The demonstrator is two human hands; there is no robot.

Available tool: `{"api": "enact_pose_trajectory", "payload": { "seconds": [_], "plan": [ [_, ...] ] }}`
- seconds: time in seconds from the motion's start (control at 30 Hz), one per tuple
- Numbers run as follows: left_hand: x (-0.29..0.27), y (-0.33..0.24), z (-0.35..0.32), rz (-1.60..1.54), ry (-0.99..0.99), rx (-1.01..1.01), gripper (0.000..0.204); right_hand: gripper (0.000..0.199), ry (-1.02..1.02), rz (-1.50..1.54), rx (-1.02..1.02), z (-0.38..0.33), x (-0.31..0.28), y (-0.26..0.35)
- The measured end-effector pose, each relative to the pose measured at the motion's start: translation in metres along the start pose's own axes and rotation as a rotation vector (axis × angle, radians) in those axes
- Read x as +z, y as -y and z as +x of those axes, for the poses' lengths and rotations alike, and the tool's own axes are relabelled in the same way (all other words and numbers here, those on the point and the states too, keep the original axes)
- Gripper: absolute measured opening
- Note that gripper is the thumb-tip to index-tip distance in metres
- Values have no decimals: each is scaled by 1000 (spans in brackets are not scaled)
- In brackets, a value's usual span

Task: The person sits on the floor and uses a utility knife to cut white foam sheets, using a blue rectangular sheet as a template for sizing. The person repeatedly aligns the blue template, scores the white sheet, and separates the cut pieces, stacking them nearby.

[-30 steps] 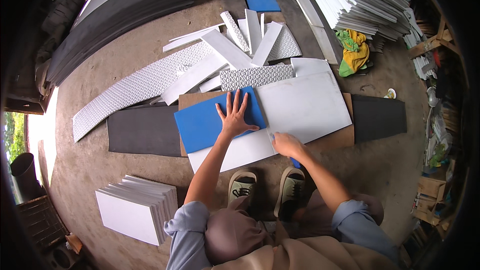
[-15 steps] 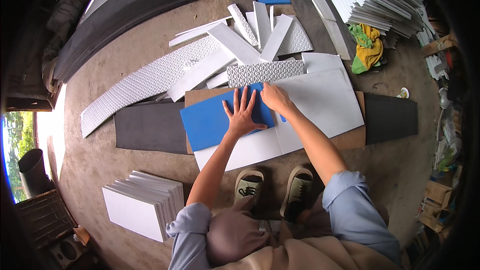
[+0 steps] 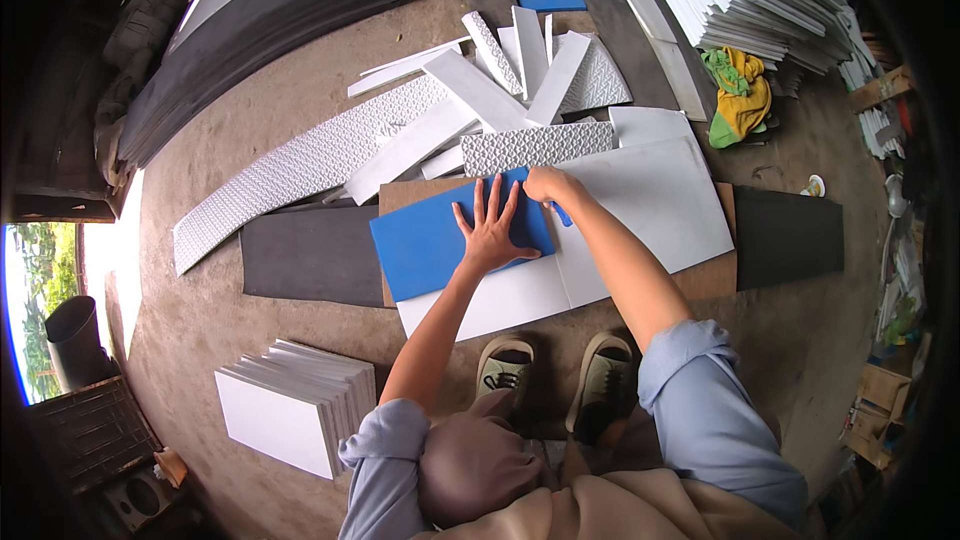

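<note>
My left hand (image 3: 489,239) lies flat with fingers spread, pressing on a blue foam sheet (image 3: 415,248). Beneath that sheet is a larger white foam sheet (image 3: 645,195), with a straight line running down from the blue sheet's right edge. My right hand (image 3: 548,185) is closed at the far right corner of the blue sheet. It grips a utility knife (image 3: 563,215), of which just the blue handle end shows below the fist; the blade is hidden. Brown cardboard (image 3: 722,275) and a dark mat (image 3: 310,255) lie underneath.
White offcut strips and textured foam pieces (image 3: 537,148) lie heaped beyond my hands. A stack of white sheets (image 3: 275,405) stands at near left. Dark sheets (image 3: 270,30) are piled far left, white ones (image 3: 770,0) far right, near a yellow-green cloth (image 3: 740,100). My shoes (image 3: 603,380) are just below the sheets.
The whole view has shifted slightly. My left hand stays put on the blue sheet. My right fist remains at the corner, and more of the knife's blue handle shows.
</note>
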State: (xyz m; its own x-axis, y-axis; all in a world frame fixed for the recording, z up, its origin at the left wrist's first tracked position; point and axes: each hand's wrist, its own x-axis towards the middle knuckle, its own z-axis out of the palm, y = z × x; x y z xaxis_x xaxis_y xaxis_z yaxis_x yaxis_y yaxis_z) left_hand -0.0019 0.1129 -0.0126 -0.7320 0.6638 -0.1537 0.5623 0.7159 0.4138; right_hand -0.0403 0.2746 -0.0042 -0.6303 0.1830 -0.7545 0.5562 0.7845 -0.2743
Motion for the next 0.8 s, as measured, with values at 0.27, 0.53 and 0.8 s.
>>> {"api": "enact_pose_trajectory", "payload": {
  "seconds": [0.27,0.53,0.8],
  "plan": [
    [1,3,-2,16,15,-26,123,27,42,42,3,-84,47,-27],
    [2,-1,1,-7,-8,-9,123,28,-90,-28,7,-152,128,-76],
    [7,-33,-35,-54,-275,-67,85,27,-333,345,37,-152,43,-68]
  ]
}}
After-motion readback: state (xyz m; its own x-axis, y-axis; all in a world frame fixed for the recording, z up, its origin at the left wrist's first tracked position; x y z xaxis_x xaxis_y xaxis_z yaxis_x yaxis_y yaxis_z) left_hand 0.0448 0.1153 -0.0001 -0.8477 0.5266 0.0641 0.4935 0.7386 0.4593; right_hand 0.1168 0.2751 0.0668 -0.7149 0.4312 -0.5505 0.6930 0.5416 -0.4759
